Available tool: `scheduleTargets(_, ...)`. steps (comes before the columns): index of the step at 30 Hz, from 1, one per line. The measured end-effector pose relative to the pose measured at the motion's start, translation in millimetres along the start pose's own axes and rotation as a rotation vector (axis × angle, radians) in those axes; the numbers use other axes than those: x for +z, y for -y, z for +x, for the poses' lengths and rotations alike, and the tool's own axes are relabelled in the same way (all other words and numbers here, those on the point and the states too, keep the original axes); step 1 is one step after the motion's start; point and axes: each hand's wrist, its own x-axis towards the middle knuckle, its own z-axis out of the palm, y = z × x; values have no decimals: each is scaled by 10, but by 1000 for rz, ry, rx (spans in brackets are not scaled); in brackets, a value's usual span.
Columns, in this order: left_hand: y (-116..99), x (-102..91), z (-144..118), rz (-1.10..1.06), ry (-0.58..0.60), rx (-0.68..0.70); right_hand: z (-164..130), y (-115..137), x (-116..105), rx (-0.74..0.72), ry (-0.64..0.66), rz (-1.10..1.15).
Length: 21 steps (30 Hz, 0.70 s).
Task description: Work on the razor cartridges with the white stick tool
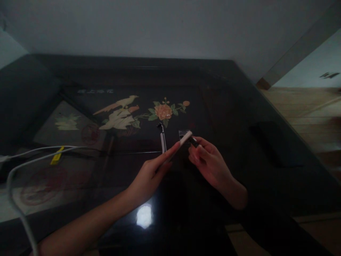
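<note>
My left hand [151, 172] holds a slim white stick-like object [185, 137] between thumb and fingers, its tip pointing up and to the right. My right hand [206, 158] pinches a small dark piece [194, 142] right at the white object's tip, so the two hands meet above the glossy black table [239, 117]. A small clear plastic piece [183, 133] lies on the table just behind the tip. A white and black razor-like tool [162, 137] lies on the table a little left of my hands.
The table top bears an inlaid bird [119, 113] and flower [163, 111] design. White cables [32, 156] with a yellow tag [57, 155] run over the left side. A dark flat object [277, 142] lies at the right. Wooden floor shows beyond the right edge.
</note>
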Motion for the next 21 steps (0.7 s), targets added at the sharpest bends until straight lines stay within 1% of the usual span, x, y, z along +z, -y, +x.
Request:
scheduleTargets(4, 0, -4, -5, -7, 3, 14, -3, 6, 12, -10, -10, -18)
scheduleTargets(12, -6, 26, -46, -21, 47, 44, -6, 34, 28, -10, -44, -61)
scheduleTargets(16, -23, 36, -62, -17, 94, 73, -3, 29, 23, 0, -77, -52)
scheduleTargets(21, -43, 34, -77, -23, 120, 93, -8, 33, 9, -9, -73, -58)
